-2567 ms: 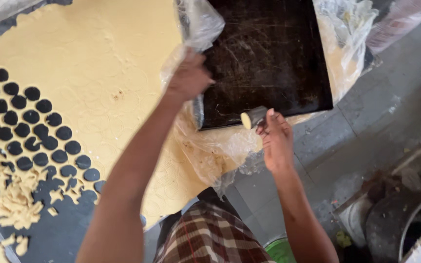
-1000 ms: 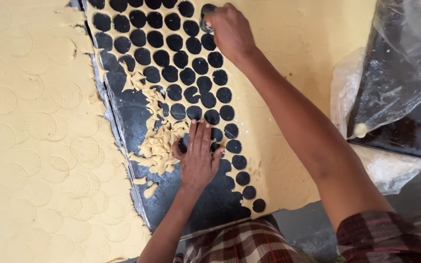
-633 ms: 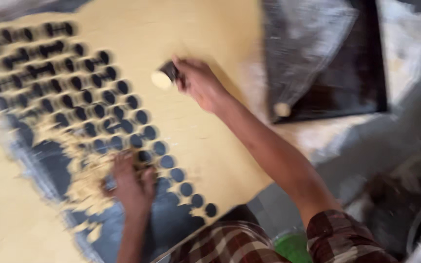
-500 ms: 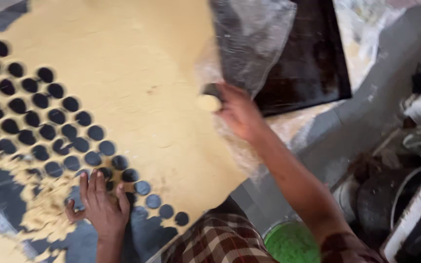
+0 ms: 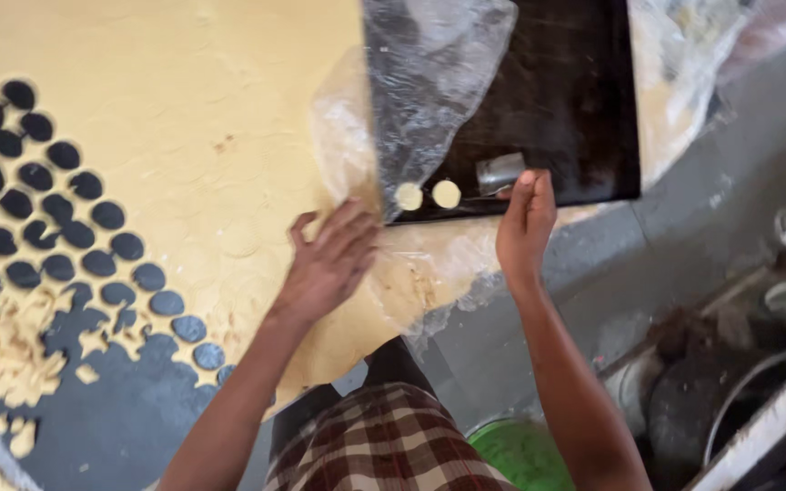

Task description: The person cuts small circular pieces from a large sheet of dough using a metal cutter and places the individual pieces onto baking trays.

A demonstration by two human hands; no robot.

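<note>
Head view cuts off the rolled dough sheet at the top and left edges, and the black baking tray runs out of frame at the top. Crinkled clear plastic film drapes over the tray's left part and blurs what lies under it. The right hand is closed on a small round metal cutter at the tray's near edge; the fingers hide part of the cutter. Just left of the cutter, 2 pale flat dough discs lie on the tray, the left 1 at the edge of the film. The left hand rests with fingers spread and holding nothing, on the dough sheet near the tray's corner. The sheet is smooth, matte yellow, pierced at left by rows of round holes showing a dark worktop. Ragged dough scraps pile at the lower left. Checked cloth covers the person's lap. A green bucket below is partly hidden by the right forearm.
</note>
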